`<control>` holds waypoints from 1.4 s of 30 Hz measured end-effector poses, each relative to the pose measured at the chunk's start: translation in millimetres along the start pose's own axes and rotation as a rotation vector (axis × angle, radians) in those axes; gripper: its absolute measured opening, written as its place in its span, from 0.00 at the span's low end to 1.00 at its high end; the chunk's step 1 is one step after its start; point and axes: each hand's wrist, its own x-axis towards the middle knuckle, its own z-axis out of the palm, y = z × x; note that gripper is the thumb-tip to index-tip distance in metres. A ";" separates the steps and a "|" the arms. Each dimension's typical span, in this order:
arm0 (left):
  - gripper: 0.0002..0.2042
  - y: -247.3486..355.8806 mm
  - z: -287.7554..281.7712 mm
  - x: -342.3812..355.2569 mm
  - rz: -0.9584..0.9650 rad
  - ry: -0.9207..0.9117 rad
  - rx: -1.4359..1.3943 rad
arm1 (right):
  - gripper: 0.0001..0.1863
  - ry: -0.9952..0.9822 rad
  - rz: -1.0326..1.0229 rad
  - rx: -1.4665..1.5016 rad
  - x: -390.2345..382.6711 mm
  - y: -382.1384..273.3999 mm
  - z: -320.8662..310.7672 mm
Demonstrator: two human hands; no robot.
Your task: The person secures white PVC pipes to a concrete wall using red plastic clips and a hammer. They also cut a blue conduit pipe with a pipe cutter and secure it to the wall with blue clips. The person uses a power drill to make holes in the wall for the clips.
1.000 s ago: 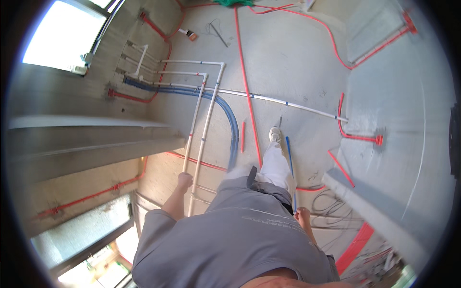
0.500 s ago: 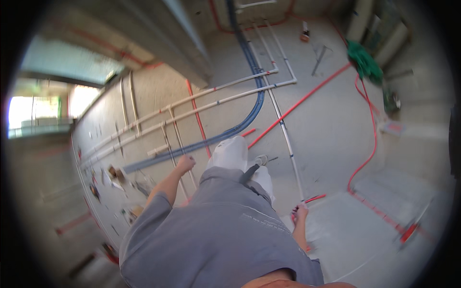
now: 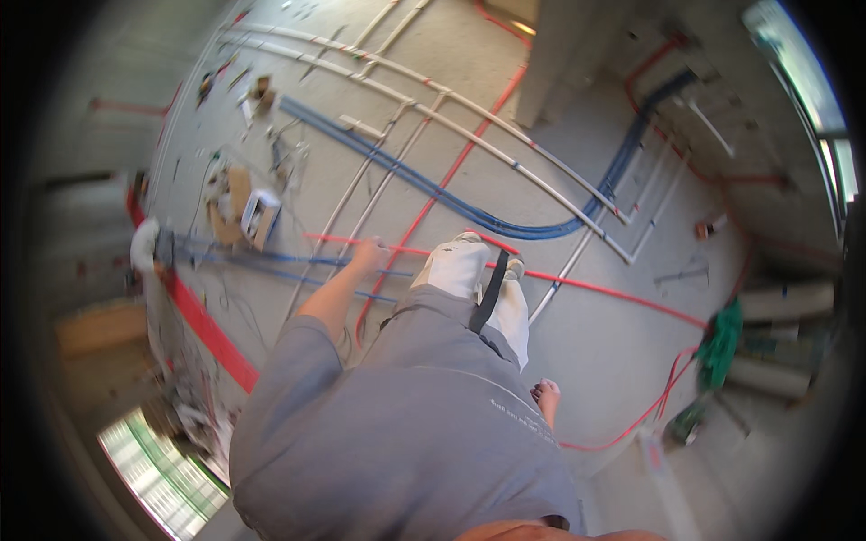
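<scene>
My left hand (image 3: 370, 253) hangs beside my left thigh with its fingers curled and nothing visible in them, above a red conduit (image 3: 408, 252) on the floor. My right hand (image 3: 545, 394) is low by my right hip, fingers also curled, with no object showing. My white-trousered legs (image 3: 448, 270) stand among the floor pipes, the feet near that red conduit. Beyond them, bundled blue conduits (image 3: 532, 230) curve across the floor, crossed by several white pipes (image 3: 478, 138).
Opened cardboard boxes (image 3: 233, 207) and scattered items lie at the left, near a wide red strip (image 3: 207, 334). A green heap (image 3: 719, 347) and pale rolls (image 3: 771, 379) sit at the right by the wall. A concrete column (image 3: 559, 59) rises at the far side.
My body and view have turned left: the blue bend and window have swung to the upper right, and boxes now show at left. My hands remain low at my sides, fingers curled.
</scene>
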 end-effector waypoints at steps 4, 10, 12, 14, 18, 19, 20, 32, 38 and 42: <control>0.05 -51.9 27.4 -104.4 -0.049 0.243 -0.213 | 0.03 -0.186 -0.035 -0.180 73.1 -58.1 -36.3; 0.05 -131.8 95.5 -242.4 -0.401 0.237 -0.349 | 0.02 -0.131 -0.130 -0.351 134.2 -188.0 -40.7; 0.06 -149.9 123.3 -275.0 -0.519 0.263 -0.478 | 0.02 -0.151 -0.244 -0.347 137.3 -225.0 -22.3; 0.07 -162.4 146.4 -288.7 -0.613 0.275 -0.599 | 0.02 -0.206 -0.315 -0.374 136.0 -247.4 8.3; 0.07 -180.1 185.0 -308.9 -0.627 0.337 -0.779 | 0.02 -0.283 -0.349 -0.625 121.7 -267.1 79.2; 0.07 -186.0 191.8 -313.2 -0.611 0.322 -0.799 | 0.02 -0.302 -0.324 -0.670 115.4 -265.2 100.1; 0.08 -192.8 197.2 -316.2 -0.615 0.306 -0.836 | 0.02 -0.272 -0.289 -0.711 107.4 -264.5 124.2; 0.05 -343.3 198.6 -327.9 -0.825 0.696 -0.934 | 0.07 -0.617 -0.543 -1.301 -48.0 -222.5 373.3; 0.07 -359.5 175.8 -327.3 -0.953 0.933 -1.260 | 0.09 -0.664 -0.674 -1.464 -105.8 -208.2 459.0; 0.12 -357.6 192.5 -312.3 -1.040 0.866 -1.267 | 0.10 -0.741 -0.727 -1.579 -127.0 -203.2 505.1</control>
